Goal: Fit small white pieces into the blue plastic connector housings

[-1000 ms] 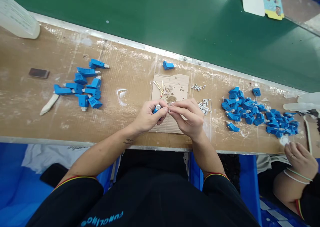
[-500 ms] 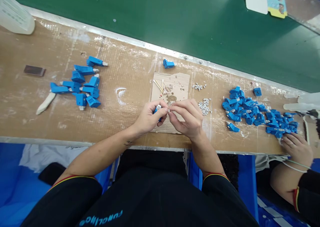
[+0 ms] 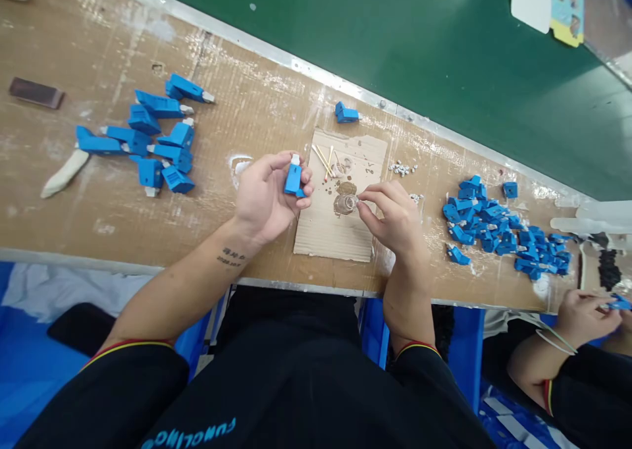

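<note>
My left hand [image 3: 269,195], palm turned up, holds a blue plastic piece [image 3: 293,178] with a whitish tip, its fingers curled behind it. My right hand [image 3: 392,215] is closed in a pinch at the rim of a small clear cup [image 3: 345,203]. A tiny pale piece seems to be between its fingertips, too small to name. The cup stands on a cardboard sheet [image 3: 328,235] with brownish wet stains. Several cotton swabs [image 3: 323,161] lie on the same sheet. Small grey pieces [image 3: 403,168] are scattered just right of it, partly hidden behind my right hand.
A group of blue pieces [image 3: 165,106] lies on the left, beside a whitish curved strip [image 3: 64,174] and a dark block [image 3: 36,93]. One blue piece [image 3: 347,112] sits behind the cardboard. A large blue pile [image 3: 486,218] is at right, near a co-worker's hand [image 3: 582,314].
My hands have moved apart: the left went left and turned palm up with the blue piece, the right went to the cup. The co-worker's hand left the pile and holds a blue piece.
</note>
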Tool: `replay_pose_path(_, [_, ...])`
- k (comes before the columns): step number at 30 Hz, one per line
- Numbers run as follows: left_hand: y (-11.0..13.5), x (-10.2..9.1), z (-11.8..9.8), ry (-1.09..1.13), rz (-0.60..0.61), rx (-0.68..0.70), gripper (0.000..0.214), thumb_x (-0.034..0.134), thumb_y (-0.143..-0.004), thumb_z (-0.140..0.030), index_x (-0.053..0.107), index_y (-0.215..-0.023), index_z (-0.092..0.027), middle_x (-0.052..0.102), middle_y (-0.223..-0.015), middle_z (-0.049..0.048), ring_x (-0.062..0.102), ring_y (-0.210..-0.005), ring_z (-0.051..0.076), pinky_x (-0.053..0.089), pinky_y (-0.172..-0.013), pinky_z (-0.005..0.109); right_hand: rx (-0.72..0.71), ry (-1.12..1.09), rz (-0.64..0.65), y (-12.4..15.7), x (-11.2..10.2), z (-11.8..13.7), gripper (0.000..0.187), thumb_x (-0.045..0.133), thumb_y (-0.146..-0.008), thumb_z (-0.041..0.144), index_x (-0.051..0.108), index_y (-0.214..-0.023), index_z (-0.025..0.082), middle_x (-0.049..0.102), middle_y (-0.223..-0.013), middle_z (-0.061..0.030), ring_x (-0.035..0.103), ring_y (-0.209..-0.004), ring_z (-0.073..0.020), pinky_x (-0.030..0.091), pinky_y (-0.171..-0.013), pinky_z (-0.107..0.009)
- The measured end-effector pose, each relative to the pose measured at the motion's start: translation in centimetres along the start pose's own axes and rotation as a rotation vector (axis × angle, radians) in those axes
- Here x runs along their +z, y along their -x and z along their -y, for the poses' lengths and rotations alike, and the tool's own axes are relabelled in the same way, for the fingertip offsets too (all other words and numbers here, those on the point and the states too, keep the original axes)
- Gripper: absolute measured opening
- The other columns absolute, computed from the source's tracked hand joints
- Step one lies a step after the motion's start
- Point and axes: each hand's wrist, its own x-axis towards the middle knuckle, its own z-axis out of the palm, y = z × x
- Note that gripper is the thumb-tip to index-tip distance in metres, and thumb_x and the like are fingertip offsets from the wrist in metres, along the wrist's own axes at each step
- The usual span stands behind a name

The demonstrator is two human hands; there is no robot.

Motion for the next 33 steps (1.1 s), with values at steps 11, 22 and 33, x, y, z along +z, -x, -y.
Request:
replay_pose_path(11, [-0.1, 0.0, 0.4, 0.05, -0.02, -0.011, 0.018, 0.066, -0.08, -0.033, 0.053, -0.079, -0.021, 0.056, -0.071, 0.0033, 0.058, -0.061, 0.017, 0.041, -0.048, 0.027, -0.085, 0.076, 0.002, -0.3, 0.0, 0.3, 0.008, 0.066, -0.1, 0.017, 0.071, -0.099, 0.023, 0.076, -0.092, -0.0055, 0.068, -0.084, -0.0203, 0.056, -0.076, -0.037])
replay_pose_path(22, [0.6, 0.9, 0.8, 0.088, 0.098, -0.019, 0.015, 0.057, -0.083, -0.007, 0.057, -0.093, -0.018, 0.06, -0.08, -0.0013, 0.059, -0.066, 0.011, 0.055, -0.054, 0.023, -0.016, -0.241, -0.268, -0.5, -1.6, 1.4, 0.013, 0.073, -0.095, 0.017, 0.075, -0.103, 0.027, 0.077, -0.093, -0.0013, 0.073, -0.084, -0.0178, 0.058, -0.071, -0.034])
replay_pose_path(33, [1.6, 1.1, 3.8, -0.032, 0.462, -0.029, 0.048, 0.097, -0.078, -0.043, 0.068, -0.107, -0.019, 0.077, -0.095, 0.0045, 0.074, -0.084, 0.017, 0.06, -0.069, 0.026, -0.013, -0.497, -0.489, -0.7, 0.3, 3.4, 0.014, 0.069, -0.098, 0.028, 0.077, -0.11, 0.03, 0.078, -0.095, -0.0021, 0.077, -0.085, -0.0196, 0.066, -0.072, -0.037])
